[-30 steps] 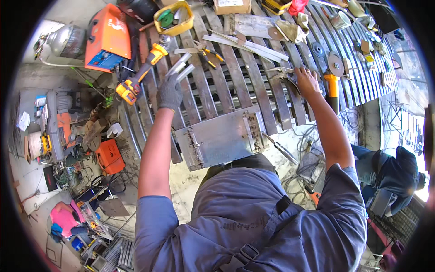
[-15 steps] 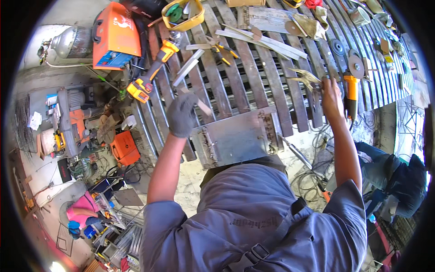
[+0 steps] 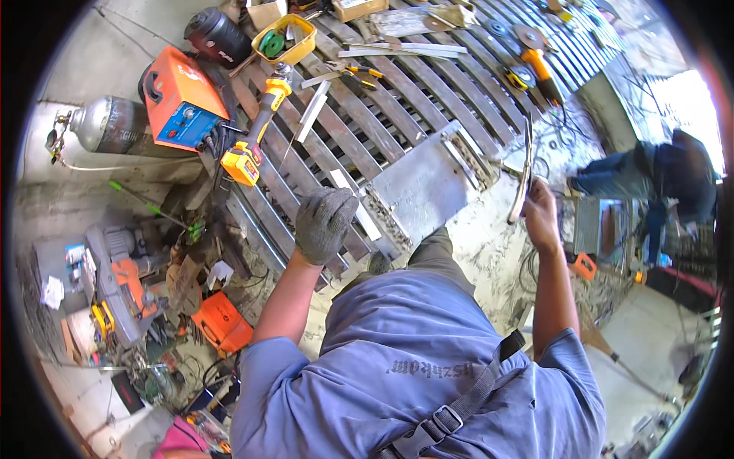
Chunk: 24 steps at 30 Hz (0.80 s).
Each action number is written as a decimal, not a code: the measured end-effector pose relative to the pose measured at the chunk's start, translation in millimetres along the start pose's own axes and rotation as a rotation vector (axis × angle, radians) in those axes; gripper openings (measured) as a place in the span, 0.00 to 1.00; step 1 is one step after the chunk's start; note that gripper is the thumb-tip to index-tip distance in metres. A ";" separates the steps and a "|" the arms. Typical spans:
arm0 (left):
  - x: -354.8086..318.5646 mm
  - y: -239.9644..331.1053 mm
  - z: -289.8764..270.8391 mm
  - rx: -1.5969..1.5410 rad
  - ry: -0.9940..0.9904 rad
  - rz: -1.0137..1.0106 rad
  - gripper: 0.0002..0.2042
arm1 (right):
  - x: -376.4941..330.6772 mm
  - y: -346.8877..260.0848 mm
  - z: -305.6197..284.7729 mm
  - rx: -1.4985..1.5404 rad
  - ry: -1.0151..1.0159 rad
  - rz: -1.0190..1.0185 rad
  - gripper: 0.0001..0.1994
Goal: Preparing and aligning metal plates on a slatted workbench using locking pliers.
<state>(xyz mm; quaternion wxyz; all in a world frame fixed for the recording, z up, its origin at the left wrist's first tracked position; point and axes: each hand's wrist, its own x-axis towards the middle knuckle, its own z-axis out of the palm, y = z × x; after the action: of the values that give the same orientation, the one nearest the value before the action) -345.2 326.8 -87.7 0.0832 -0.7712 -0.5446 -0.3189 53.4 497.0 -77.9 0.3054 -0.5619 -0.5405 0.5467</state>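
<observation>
My bare right hand, closed on a long, slim metal tool, has swung off the slatted steel bench, so the tool now hangs free at three o'clock of the rectangular grey metal plate. My grey-gloved left hand curls against a flat pale metal strip at the plate's eight o'clock; whether it grips, I cannot tell.

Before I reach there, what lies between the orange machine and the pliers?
In the head view, a yellow power tool and pale metal strips lie between them.
</observation>
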 end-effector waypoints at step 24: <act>-71.4 -12.4 112.6 0.212 -0.406 0.377 0.06 | -323.8 85.4 10.0 0.022 0.060 0.325 0.29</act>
<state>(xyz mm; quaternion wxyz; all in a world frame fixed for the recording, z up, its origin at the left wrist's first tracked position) -325.6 329.1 -220.2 0.1104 -0.8938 -0.4276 -0.0787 126.3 170.1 -67.8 0.2351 -0.6544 -0.4272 0.5779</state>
